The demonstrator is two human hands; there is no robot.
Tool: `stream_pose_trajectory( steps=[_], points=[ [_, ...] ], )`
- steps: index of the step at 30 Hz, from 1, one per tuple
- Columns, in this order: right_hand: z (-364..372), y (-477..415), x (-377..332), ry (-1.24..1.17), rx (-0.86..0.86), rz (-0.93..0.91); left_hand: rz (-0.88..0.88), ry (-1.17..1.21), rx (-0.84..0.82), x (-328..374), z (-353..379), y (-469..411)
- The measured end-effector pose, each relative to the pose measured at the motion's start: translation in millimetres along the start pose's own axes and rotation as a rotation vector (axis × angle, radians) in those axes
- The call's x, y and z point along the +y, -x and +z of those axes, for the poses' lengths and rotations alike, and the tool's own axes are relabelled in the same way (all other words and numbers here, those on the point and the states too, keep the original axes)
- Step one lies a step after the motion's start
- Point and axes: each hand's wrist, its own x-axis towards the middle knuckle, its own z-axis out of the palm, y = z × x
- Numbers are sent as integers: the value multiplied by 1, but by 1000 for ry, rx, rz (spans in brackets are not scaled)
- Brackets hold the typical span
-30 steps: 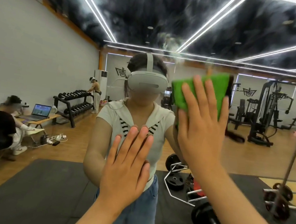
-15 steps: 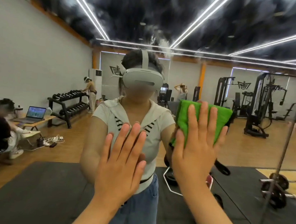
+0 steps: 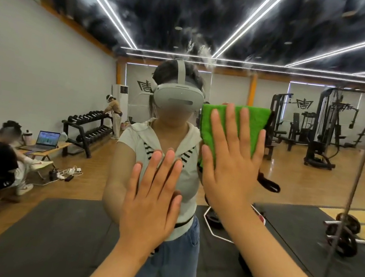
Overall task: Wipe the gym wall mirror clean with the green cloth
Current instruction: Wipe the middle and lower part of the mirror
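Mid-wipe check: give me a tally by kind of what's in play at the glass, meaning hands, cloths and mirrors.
hands: 2, the left hand and the right hand, both flat
green cloth: 1, under the right hand
mirror: 1
Total: 4

This is a gym, seen reflected in a wall mirror (image 3: 237, 29) that fills the view. A two-tier dumbbell rack (image 3: 88, 126) stands along the left wall, and black cable and weight machines (image 3: 323, 133) line the far right side on a wooden floor (image 3: 298, 184). Nearer, black floor mats (image 3: 49, 225) cover the ground, with a loaded barbell (image 3: 342, 233) lying at the mats' right edge, and a crest logo (image 3: 143, 85) marks the back wall.
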Motion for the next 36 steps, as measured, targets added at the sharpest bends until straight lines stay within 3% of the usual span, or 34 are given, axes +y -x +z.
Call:
stream_pose_trajectory(
  steps=[2, 3, 7, 10, 13, 18, 20, 22, 25, 28, 31, 33, 36],
  points=[
    [-8, -6, 26, 35, -47, -132, 1, 11, 4, 0, 1, 2],
    [-13, -11, 41, 37, -42, -112, 5, 15, 9, -1, 1, 2],
    [-15, -32, 39, -15, 69, 214, -6, 7, 7, -1, 2, 1],
    [-4, -34, 7, 8, 24, 49, -5, 7, 5, 0, 2, 1],
    [-13, -47, 30, 46, 2, -96, -7, 17, 8, 0, 2, 2],
    [-20, -74, 56, 19, 120, 304, -11, 15, 15, 1, 2, 1],
    [-14, -63, 34, 41, 93, 218, -13, 12, 16, 1, 2, 1],
    [-9, -40, 23, 59, 16, 11, -15, 13, 14, 1, 2, 1],
    [-17, -32, 55, 131, -66, -219, -19, 7, 10, 1, 1, 2],
    [-29, -54, 101, 119, -25, 1, -26, 2, 2, 1, 1, 2],
    [-32, -68, 100, 60, 11, 212, -57, 1, 6, 5, 2, 2],
    [-27, -59, 77, 78, 1, 173, -86, -4, 13, 9, 3, 3],
    [-21, -29, 69, 103, -73, -140, -85, -1, 28, 10, 2, 4]
  ],
)
